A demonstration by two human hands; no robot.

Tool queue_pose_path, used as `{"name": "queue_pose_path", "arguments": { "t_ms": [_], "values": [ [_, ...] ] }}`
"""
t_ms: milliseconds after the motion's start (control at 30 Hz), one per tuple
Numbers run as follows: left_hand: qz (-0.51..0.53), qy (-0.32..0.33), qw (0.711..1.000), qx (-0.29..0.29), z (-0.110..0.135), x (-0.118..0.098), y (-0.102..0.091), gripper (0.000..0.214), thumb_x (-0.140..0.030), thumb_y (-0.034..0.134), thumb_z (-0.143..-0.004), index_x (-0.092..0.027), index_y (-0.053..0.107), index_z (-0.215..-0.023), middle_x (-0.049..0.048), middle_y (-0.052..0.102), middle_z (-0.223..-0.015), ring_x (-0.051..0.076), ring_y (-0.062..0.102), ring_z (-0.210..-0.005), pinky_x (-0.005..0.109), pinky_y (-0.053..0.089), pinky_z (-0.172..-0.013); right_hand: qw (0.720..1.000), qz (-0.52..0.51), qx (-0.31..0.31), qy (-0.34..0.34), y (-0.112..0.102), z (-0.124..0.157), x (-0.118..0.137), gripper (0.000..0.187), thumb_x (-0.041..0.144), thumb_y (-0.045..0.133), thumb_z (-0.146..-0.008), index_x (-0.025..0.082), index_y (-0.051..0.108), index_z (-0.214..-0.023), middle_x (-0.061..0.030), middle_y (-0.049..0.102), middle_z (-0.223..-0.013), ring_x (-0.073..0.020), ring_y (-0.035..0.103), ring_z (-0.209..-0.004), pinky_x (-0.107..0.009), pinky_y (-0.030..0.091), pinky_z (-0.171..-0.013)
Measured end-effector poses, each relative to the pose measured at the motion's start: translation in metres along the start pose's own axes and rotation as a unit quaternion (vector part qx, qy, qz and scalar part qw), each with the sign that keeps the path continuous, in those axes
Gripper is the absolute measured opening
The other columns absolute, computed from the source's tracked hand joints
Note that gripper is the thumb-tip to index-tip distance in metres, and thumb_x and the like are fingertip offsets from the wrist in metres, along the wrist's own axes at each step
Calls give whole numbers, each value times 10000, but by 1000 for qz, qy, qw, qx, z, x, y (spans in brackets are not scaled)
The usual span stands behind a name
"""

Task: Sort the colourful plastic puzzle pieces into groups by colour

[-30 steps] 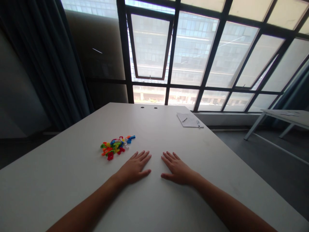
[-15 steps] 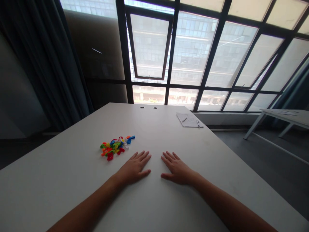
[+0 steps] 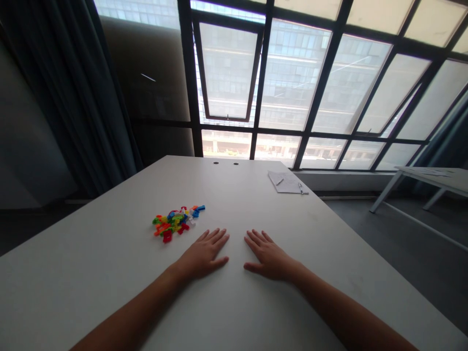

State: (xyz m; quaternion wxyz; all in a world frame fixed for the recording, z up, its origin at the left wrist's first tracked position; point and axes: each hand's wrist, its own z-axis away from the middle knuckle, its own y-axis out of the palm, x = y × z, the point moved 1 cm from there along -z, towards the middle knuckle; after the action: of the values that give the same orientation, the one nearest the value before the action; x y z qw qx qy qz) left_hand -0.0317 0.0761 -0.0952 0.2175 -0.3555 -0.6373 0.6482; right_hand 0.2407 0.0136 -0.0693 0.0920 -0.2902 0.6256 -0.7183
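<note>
My left hand [image 3: 204, 254] lies palm down on the white table [image 3: 234, 195], fingers stretched forward and thumb pointing inward. Opposite it, my right hand [image 3: 268, 256] rests flat in the same way, with a narrow gap between the two. Neither hand holds anything. Just beyond and to the left of my left hand is a loose pile of small plastic building pieces [image 3: 176, 222] in red, orange, yellow, green, blue and white. The pile is apart from my fingers, and its pieces overlap, so some are partly hidden.
Sheets of paper [image 3: 286, 182] with two pens lie near the table's right edge. Two dark round cable holes [image 3: 236, 164] sit at the far end. A second table [image 3: 435, 178] stands to the right. Windows [image 3: 296, 78] and a dark curtain [image 3: 73, 97] are beyond.
</note>
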Motion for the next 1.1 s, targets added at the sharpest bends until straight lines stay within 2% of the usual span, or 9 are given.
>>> {"name": "queue_pose_path", "arguments": {
  "t_ms": [300,433,567,700,800,933,1033,1100],
  "values": [
    [-5,-5,1000,10,0,-2,-3,761,-698,353,-982,-278,263,-1610,48,203,-1661,287,218,-1536,509,177,-1261,1000,-9,-22,-11,3,0,-2,913,743,429,-942,148,261,-1613,-143,179,-1666,-313,123,-1558,-510,73,-1270],
    [-1,4,1000,-12,1,-2,-2,745,-664,413,-978,-265,307,-1598,59,254,-1648,297,264,-1521,522,211,-1253,999,-1,-43,-18,5,0,-2,890,725,465,-939,159,298,-1605,-150,225,-1654,-327,176,-1547,-529,118,-1263],
    [3,16,998,-60,0,-2,-4,643,-600,497,-969,-271,467,-1520,65,417,-1580,298,401,-1456,507,298,-1225,994,9,-103,-26,6,-1,-9,700,590,569,-950,221,457,-1534,-130,411,-1584,-329,353,-1483,-539,257,-1222],
    [1,17,995,-96,-1,7,-15,432,-509,428,-1025,-287,669,-1305,40,659,-1360,242,603,-1271,444,401,-1162,984,2,-174,-45,5,-5,-23,425,399,625,-951,246,648,-1347,-104,627,-1401,-303,556,-1324,-499,428,-1109],
    [-32,-19,984,-171,2,24,-30,385,-460,450,-1015,-262,710,-1220,47,724,-1238,250,636,-1206,457,392,-1156,970,-35,-234,-55,6,-7,-35,260,272,621,-938,227,732,-1169,-92,733,-1207,-260,668,-1132,-445,504,-1015],
    [-91,-104,950,-280,14,65,-49,428,-461,482,-976,-225,668,-1281,92,683,-1304,306,558,-1297,517,305,-1194,949,-95,-299,-38,7,-8,-42,192,226,589,-949,222,746,-1059,-73,768,-1021,-213,699,-957,-379,553,-901],
    [-101,-197,929,-298,27,106,-52,532,-521,447,-972,-186,610,-1352,134,605,-1407,341,493,-1358,552,288,-1186,945,-100,-310,-33,8,-8,-42,179,210,594,-941,225,747,-1031,-67,767,-983,-208,696,-926,-366,553,-874],
    [-92,-256,920,-282,36,131,-48,614,-569,392,-983,-159,552,-1411,163,519,-1490,360,445,-1397,564,285,-1178,946,-92,-307,-38,8,-8,-40,172,204,596,-938,222,749,-1016,-68,766,-971,-210,695,-926,-368,547,-884]
  ]
}}
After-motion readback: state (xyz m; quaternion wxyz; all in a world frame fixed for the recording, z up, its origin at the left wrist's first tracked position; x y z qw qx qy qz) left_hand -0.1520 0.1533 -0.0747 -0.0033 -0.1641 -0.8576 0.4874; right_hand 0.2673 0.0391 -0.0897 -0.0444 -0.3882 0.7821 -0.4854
